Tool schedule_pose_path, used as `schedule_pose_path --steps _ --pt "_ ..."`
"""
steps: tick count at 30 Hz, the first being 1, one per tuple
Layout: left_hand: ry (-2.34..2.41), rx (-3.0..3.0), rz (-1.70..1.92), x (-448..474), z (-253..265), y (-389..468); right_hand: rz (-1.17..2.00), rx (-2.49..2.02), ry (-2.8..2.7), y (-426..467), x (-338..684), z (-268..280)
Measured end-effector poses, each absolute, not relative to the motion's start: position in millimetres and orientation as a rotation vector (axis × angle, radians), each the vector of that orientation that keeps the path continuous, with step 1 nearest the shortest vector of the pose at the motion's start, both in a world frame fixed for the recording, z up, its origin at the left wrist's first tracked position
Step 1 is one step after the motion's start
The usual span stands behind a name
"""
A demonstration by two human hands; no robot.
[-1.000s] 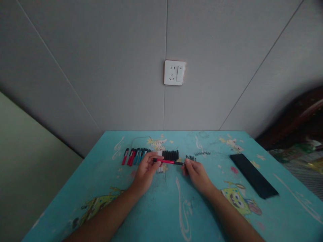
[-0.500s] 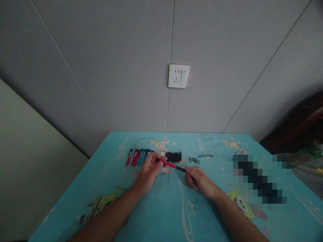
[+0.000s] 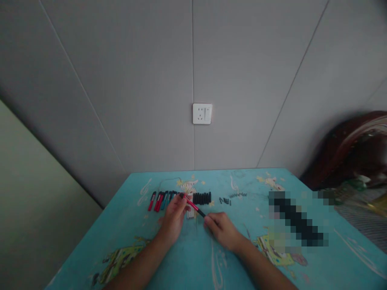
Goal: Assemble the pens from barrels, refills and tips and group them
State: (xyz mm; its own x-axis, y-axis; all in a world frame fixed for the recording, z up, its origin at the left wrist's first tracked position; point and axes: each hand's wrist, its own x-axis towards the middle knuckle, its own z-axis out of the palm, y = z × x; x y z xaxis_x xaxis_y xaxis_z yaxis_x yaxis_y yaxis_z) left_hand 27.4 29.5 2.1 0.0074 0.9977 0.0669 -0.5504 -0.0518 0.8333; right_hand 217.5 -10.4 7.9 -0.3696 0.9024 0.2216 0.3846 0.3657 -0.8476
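A red pen (image 3: 192,205) with black end parts slants between my two hands above the table. My left hand (image 3: 173,215) is closed around its upper end, fingers pinching the red barrel. Lower down, my right hand (image 3: 222,228) grips the black end, and its fingers hide the tip. Just beyond my left hand lie several red and blue pens (image 3: 159,201) with dark tops, side by side. A row of short black cylinders (image 3: 202,198) sits behind the pen. Thin white sticks (image 3: 190,215) lie partly hidden under the held pen.
Small black pieces (image 3: 225,201) and a line of tiny dark springlike bits (image 3: 238,195) lie to the right. A blurred-out dark shape (image 3: 299,219) rests farther right on the blue patterned tablecloth (image 3: 236,257). The wall with a socket (image 3: 202,113) borders the far edge.
The view has shifted, so the socket and table sit lower in the picture. The pen now slants more steeply, still held at both ends by my hands.
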Motion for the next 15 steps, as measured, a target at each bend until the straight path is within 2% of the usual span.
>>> schedule_pose_path --steps 5,7,15 --pt "0.587 0.904 1.342 28.5 25.3 33.0 1.514 -0.948 -1.674 -19.9 203.3 0.8" --pt "0.588 0.93 1.336 27.8 33.9 37.0 1.627 -0.87 -1.579 -19.7 193.2 0.9" --pt "0.807 1.113 1.535 26.6 26.4 38.0 1.202 -0.911 -1.558 14.9 162.3 18.1"
